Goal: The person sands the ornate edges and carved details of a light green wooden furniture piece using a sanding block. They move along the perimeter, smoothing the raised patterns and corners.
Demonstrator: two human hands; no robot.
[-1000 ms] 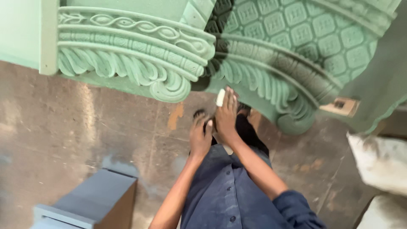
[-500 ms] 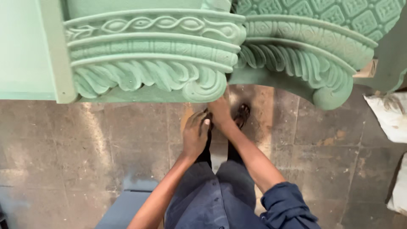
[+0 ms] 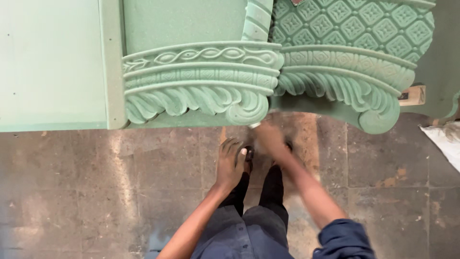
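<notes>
Step in hand: by my reading, hand-finishing the lower edge of the carved green panel (image 3: pixel 201 81), most likely sanding or rubbing at its scroll end.
Right hand (image 3: pixel 269 139): blurred with motion, closed around a small pale piece (image 3: pixel 254 125), perhaps a scrap of abrasive; what it is cannot be told for certain.
Left hand (image 3: pixel 231 160): fingers loosely spread and relaxed, holding nothing, just beside the right hand and lower.
Carved panel: directly above both hands, its scroll end just above the right hand's fingertips; a second lattice-patterned carved panel (image 3: pixel 354 33) sits up and to the right.
Floor (image 3: pixel 96 192): stained stone, beneath the hands and the dark trousers (image 3: pixel 249 225).
Next move: appears to call for a steady press of the pale piece against the underside of the scroll, the left hand free to brace.
Change from earlier frame: the view has swung so the mouldings lie level, the hands have parted slightly, and the pale piece is lower against the scroll.
</notes>
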